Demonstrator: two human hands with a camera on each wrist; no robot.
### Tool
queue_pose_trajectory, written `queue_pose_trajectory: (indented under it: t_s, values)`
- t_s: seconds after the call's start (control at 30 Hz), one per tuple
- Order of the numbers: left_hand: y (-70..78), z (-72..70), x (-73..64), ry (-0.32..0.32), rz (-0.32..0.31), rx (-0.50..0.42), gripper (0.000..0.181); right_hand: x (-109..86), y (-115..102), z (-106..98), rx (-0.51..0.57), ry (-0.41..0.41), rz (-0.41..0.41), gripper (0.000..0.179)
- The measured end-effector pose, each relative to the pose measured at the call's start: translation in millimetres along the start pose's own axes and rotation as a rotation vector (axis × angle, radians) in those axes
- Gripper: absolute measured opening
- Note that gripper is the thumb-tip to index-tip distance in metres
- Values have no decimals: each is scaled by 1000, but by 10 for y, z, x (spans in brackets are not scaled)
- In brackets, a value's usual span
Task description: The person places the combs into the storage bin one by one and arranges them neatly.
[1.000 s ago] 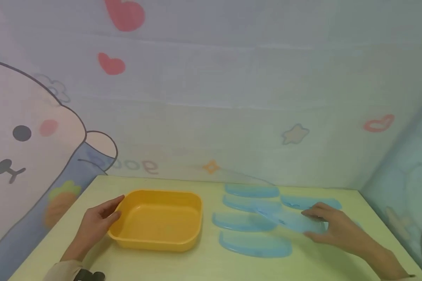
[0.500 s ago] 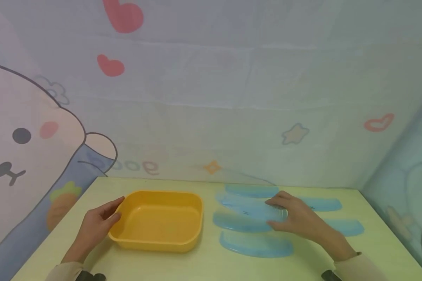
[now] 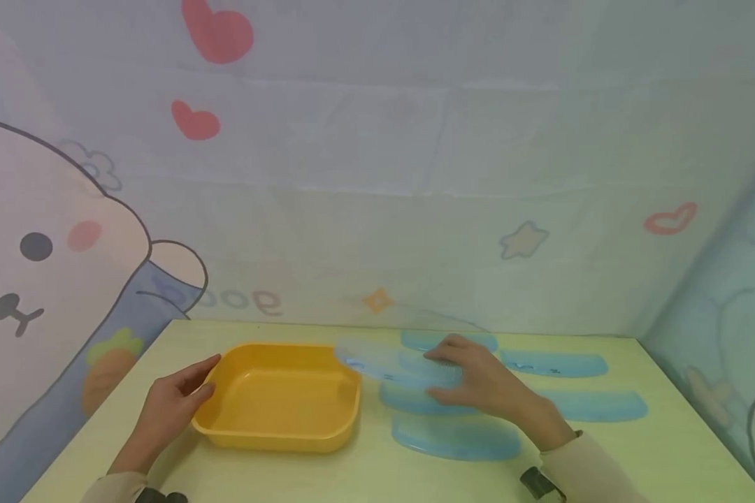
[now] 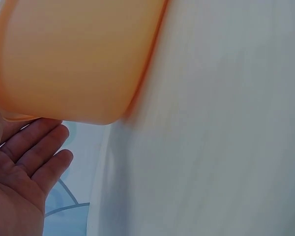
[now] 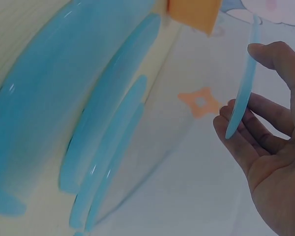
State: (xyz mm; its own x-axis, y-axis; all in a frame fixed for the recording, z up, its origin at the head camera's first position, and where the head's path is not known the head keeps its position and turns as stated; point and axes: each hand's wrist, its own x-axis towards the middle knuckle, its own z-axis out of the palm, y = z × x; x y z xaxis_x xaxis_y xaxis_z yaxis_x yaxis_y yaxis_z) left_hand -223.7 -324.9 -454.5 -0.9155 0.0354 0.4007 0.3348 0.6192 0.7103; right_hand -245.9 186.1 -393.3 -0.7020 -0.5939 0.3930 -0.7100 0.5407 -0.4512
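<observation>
My right hand [image 3: 487, 381] pinches a translucent blue comb [image 3: 377, 369] by its right end, thumb on one side and fingers on the other. The comb is raised, its left tip overlapping the right rim of a yellow plastic tray [image 3: 277, 441] in the head view. In the right wrist view the comb [image 5: 244, 96] appears edge-on between thumb and fingertips. My left hand [image 3: 173, 402] holds the tray's left rim, thumb at the edge; its other fingers [image 4: 42, 147] lie against the outer side in the left wrist view. Inside, the tray shows only its bare bottom.
Several more blue combs lie on the pale table [image 3: 327, 478]: a left column with a front comb [image 3: 456, 439], and two to the right, a back one [image 3: 556, 364] and a nearer one [image 3: 604, 406]. A printed cloth backdrop [image 3: 377, 175] rises behind the table.
My right hand has carried the comb leftward from the right side of the table to the tray's right rim. The left hand and tray have stayed in place.
</observation>
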Motion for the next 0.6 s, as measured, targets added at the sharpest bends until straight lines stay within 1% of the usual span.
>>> queue_pose_trajectory:
  t_s: [0.13,0.27,0.4,0.6]
  values:
    - [-21,3,0,0,4,7,43,123,-79,91,43,-12,-26,47]
    - [-49,17,-4,15,17,5,43,236,-169,193,66,-44,-15,49]
    - [-67,30,4,26,25,7,44,350,-271,297,45,-85,3,50]
    - [-49,36,3,27,20,-2,44,491,-420,475,4,-145,-3,48]
